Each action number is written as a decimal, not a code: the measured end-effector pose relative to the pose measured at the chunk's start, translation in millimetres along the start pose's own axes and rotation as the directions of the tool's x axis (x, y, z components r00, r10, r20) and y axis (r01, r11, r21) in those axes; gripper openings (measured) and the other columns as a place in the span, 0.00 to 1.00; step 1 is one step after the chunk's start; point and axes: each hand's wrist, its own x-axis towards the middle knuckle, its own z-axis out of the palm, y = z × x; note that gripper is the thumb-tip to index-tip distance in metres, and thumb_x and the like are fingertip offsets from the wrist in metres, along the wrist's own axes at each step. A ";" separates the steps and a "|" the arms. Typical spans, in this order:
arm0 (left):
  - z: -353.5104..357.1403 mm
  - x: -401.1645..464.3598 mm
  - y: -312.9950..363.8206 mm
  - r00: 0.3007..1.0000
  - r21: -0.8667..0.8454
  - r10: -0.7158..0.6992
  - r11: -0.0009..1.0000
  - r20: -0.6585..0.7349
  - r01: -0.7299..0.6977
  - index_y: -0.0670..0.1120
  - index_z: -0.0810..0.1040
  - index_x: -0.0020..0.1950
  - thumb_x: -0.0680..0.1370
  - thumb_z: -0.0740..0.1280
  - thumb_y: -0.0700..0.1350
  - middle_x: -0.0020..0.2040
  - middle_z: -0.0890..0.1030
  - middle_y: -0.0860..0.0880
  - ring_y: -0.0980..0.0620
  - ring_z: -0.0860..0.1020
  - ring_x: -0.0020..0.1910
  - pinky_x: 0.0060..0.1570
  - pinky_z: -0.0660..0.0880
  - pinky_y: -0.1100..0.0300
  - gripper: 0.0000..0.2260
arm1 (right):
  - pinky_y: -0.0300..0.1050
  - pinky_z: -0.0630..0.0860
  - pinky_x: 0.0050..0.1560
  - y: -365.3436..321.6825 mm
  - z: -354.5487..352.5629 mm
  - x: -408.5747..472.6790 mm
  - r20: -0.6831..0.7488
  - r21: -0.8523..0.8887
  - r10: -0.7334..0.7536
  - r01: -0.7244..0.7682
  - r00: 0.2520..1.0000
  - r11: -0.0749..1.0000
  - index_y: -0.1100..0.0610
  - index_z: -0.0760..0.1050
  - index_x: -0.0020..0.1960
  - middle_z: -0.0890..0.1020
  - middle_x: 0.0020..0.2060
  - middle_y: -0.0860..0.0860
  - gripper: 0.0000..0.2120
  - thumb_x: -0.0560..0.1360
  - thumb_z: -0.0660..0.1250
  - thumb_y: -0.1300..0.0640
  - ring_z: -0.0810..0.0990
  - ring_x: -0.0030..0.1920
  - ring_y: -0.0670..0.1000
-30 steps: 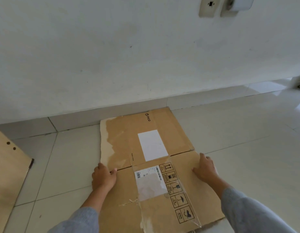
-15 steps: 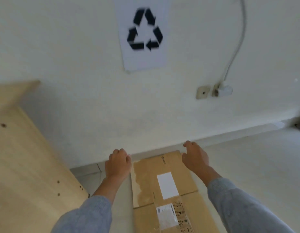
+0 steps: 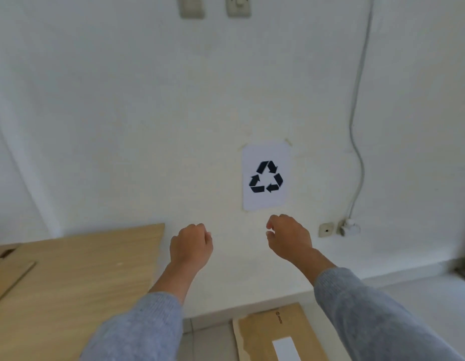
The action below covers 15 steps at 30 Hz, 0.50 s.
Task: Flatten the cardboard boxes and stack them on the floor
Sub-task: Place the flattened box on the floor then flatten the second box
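Observation:
A flattened brown cardboard box (image 3: pixel 262 334) lies on the tiled floor against the wall, only its far end showing at the bottom of the view, with a white label on it. My left hand (image 3: pixel 191 247) hangs in the air in front of the wall with its fingers loosely curled, holding nothing. My right hand (image 3: pixel 288 237) is raised beside it, fingers also loosely curled and empty. Both hands are well above the box and apart from it.
A light wooden table top (image 3: pixel 77 277) fills the lower left, with a thin wooden board (image 3: pixel 12 277) lying on it. A paper sheet with a recycling sign (image 3: pixel 266 175) hangs on the white wall. A cable (image 3: pixel 356 126) runs down to a wall socket (image 3: pixel 350 227).
My hands have left the flattened box and risen into the air. The view has tilted upward, so the box has dropped to the bottom edge and the table top has come into sight.

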 end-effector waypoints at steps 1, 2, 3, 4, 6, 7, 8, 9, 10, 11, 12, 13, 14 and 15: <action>-16.6 -7.6 -11.0 1.000 0.007 0.007 1.000 -0.014 -0.007 0.43 0.77 0.50 0.79 0.55 0.47 0.50 0.80 0.45 0.44 0.78 0.50 0.42 0.68 0.56 0.13 | 0.47 0.74 0.54 -16.9 -5.2 -10.3 -0.022 0.010 0.002 -0.001 1.000 1.000 0.55 0.73 0.59 0.77 0.55 0.52 0.12 0.78 0.59 0.55 0.77 0.54 0.53; -31.6 -16.7 -22.7 1.000 0.015 0.009 1.000 -0.024 -0.009 0.43 0.78 0.50 0.79 0.55 0.47 0.50 0.80 0.45 0.44 0.78 0.50 0.43 0.69 0.55 0.13 | 0.47 0.74 0.53 -33.8 -9.2 -22.1 -0.037 0.016 0.005 -0.005 0.999 1.000 0.55 0.73 0.59 0.78 0.55 0.52 0.12 0.78 0.59 0.55 0.77 0.54 0.54; -46.0 -27.0 -35.5 1.000 0.029 0.009 1.000 -0.028 -0.008 0.43 0.78 0.50 0.79 0.55 0.46 0.50 0.81 0.44 0.43 0.78 0.51 0.44 0.71 0.55 0.13 | 0.47 0.74 0.52 -51.6 -12.0 -35.2 -0.038 0.015 0.006 -0.005 0.999 1.000 0.55 0.74 0.59 0.78 0.55 0.52 0.12 0.78 0.59 0.55 0.78 0.54 0.54; -60.3 -38.1 -49.7 1.000 0.040 0.008 0.999 -0.027 -0.007 0.43 0.78 0.50 0.79 0.55 0.46 0.50 0.81 0.44 0.43 0.78 0.51 0.46 0.72 0.54 0.13 | 0.47 0.74 0.52 -70.3 -13.8 -48.3 -0.034 0.015 0.006 -0.005 0.999 1.000 0.55 0.74 0.58 0.78 0.54 0.52 0.12 0.78 0.59 0.56 0.78 0.53 0.54; -87.3 -57.2 -80.0 1.000 0.059 0.002 0.998 -0.022 -0.001 0.43 0.79 0.48 0.78 0.56 0.46 0.50 0.82 0.43 0.42 0.78 0.53 0.48 0.73 0.53 0.13 | 0.47 0.75 0.51 -108.3 -14.7 -69.4 -0.026 0.015 -0.012 0.012 1.000 1.000 0.56 0.75 0.57 0.79 0.53 0.52 0.11 0.78 0.58 0.56 0.78 0.51 0.53; -100.5 -65.1 -96.3 1.000 0.074 -0.006 0.997 -0.016 0.007 0.43 0.79 0.48 0.78 0.56 0.46 0.51 0.82 0.43 0.42 0.78 0.54 0.49 0.73 0.52 0.13 | 0.47 0.75 0.50 -128.2 -15.3 -77.7 -0.025 0.020 -0.021 0.022 0.999 1.000 0.56 0.76 0.56 0.79 0.52 0.52 0.11 0.78 0.58 0.56 0.78 0.51 0.53; -112.5 -72.1 -114.7 1.000 0.095 -0.017 0.995 -0.014 0.018 0.44 0.79 0.49 0.78 0.56 0.46 0.52 0.81 0.43 0.42 0.78 0.54 0.50 0.73 0.53 0.14 | 0.47 0.76 0.50 -149.0 -15.7 -84.7 -0.025 0.031 -0.027 0.027 0.999 0.999 0.56 0.76 0.56 0.79 0.52 0.52 0.11 0.77 0.59 0.56 0.79 0.51 0.53; -124.3 -79.3 -135.4 1.000 0.116 -0.027 0.993 -0.013 0.028 0.44 0.79 0.50 0.78 0.55 0.47 0.52 0.81 0.43 0.42 0.78 0.55 0.50 0.73 0.53 0.14 | 0.47 0.76 0.50 -171.0 -15.8 -91.2 -0.023 0.044 -0.033 0.034 0.999 0.998 0.55 0.76 0.56 0.80 0.52 0.52 0.11 0.77 0.59 0.57 0.79 0.51 0.54; -136.2 -86.4 -157.1 0.999 0.133 -0.037 0.990 -0.008 0.038 0.44 0.79 0.50 0.78 0.55 0.47 0.53 0.81 0.43 0.42 0.78 0.55 0.50 0.73 0.53 0.14 | 0.47 0.76 0.50 -193.6 -15.1 -96.7 -0.022 0.058 -0.043 0.045 0.999 0.997 0.55 0.77 0.55 0.80 0.52 0.52 0.11 0.77 0.59 0.57 0.79 0.51 0.54; -148.3 -92.7 -179.3 0.999 0.144 -0.046 0.989 -0.005 0.046 0.44 0.79 0.51 0.79 0.55 0.47 0.53 0.81 0.43 0.42 0.78 0.55 0.50 0.73 0.53 0.14 | 0.47 0.75 0.49 -216.2 -13.4 -101.4 -0.023 0.070 -0.054 0.056 0.998 0.996 0.55 0.77 0.55 0.80 0.52 0.52 0.11 0.77 0.59 0.57 0.79 0.51 0.54; -160.5 -97.8 -202.4 0.999 0.153 -0.051 0.987 -0.007 0.052 0.44 0.80 0.51 0.79 0.55 0.47 0.53 0.82 0.43 0.42 0.78 0.55 0.50 0.73 0.53 0.15 | 0.47 0.75 0.49 -239.6 -11.1 -105.8 -0.026 0.083 -0.061 0.063 0.998 0.995 0.55 0.77 0.55 0.80 0.53 0.52 0.11 0.76 0.59 0.57 0.79 0.51 0.54; -171.9 -101.8 -225.9 0.998 0.156 -0.054 0.986 -0.014 0.056 0.44 0.80 0.50 0.79 0.55 0.47 0.52 0.82 0.44 0.42 0.78 0.54 0.49 0.74 0.53 0.15 | 0.47 0.75 0.49 -263.0 -8.1 -110.2 -0.028 0.099 -0.064 0.066 0.998 0.993 0.55 0.77 0.55 0.80 0.53 0.52 0.11 0.76 0.59 0.57 0.79 0.51 0.55; -182.8 -104.6 -249.9 0.998 0.152 -0.055 0.987 -0.021 0.057 0.43 0.80 0.49 0.78 0.55 0.47 0.51 0.82 0.44 0.43 0.79 0.53 0.47 0.74 0.53 0.15 | 0.47 0.75 0.48 -287.1 -3.9 -114.4 -0.029 0.113 -0.068 0.070 0.997 0.991 0.54 0.77 0.55 0.80 0.53 0.51 0.11 0.76 0.60 0.57 0.79 0.52 0.55; -193.9 -106.3 -274.9 0.998 0.149 -0.050 0.987 -0.029 0.053 0.43 0.80 0.48 0.78 0.55 0.46 0.50 0.82 0.44 0.42 0.79 0.51 0.45 0.73 0.54 0.14 | 0.46 0.75 0.48 -312.3 2.4 -117.8 -0.030 0.123 -0.072 0.075 0.997 0.990 0.54 0.77 0.55 0.80 0.53 0.51 0.11 0.76 0.60 0.57 0.79 0.52 0.54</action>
